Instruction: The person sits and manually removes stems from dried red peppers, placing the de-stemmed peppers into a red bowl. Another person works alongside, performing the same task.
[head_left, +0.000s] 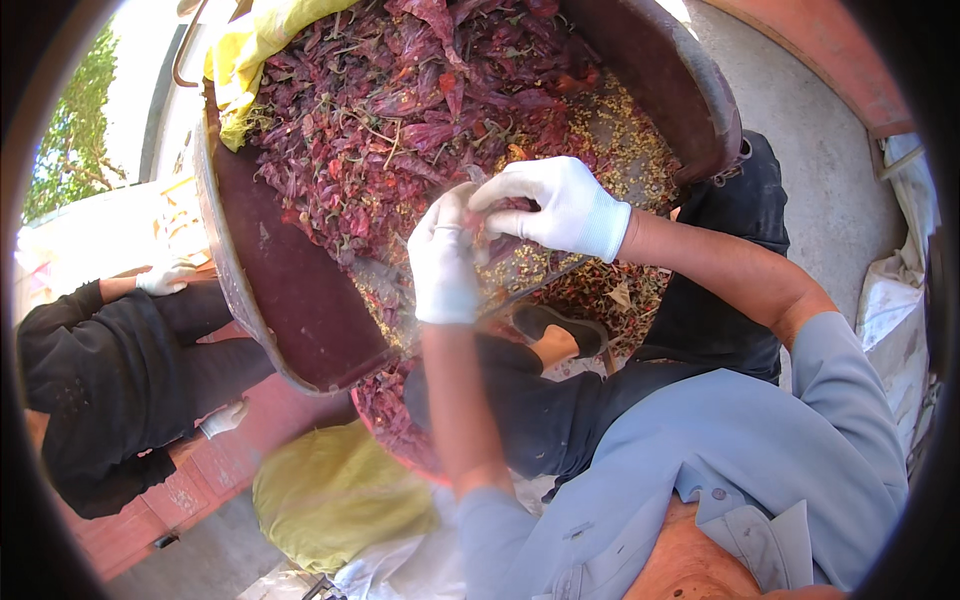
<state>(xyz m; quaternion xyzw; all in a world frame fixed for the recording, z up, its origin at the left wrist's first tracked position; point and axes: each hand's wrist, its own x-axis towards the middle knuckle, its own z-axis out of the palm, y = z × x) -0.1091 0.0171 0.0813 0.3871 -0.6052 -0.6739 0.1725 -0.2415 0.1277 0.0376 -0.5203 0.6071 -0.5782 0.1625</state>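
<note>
Both hands wear white knit gloves and meet over the front of a large maroon tub (300, 307). Between them is a dried red chili pepper (478, 225), blurred and partly covered by the fingers. My left hand (444, 262) grips it from the left, fingers pointing up. From the right, my right hand (555, 202) pinches it with thumb and fingers. A heap of dried red chili peppers (360, 150) fills the back and middle of the tub. Loose yellow seeds (622, 135) lie scattered at its right side and below my hands.
A yellow woven cloth (247, 60) drapes over the tub's back left rim. Below the front edge lie stems and scraps (622, 300), beside a shoe (555, 330). A pink-rimmed basin (390, 420) holds more peppers. A yellow-green sack (337, 495) and another gloved person (127, 367) are at left.
</note>
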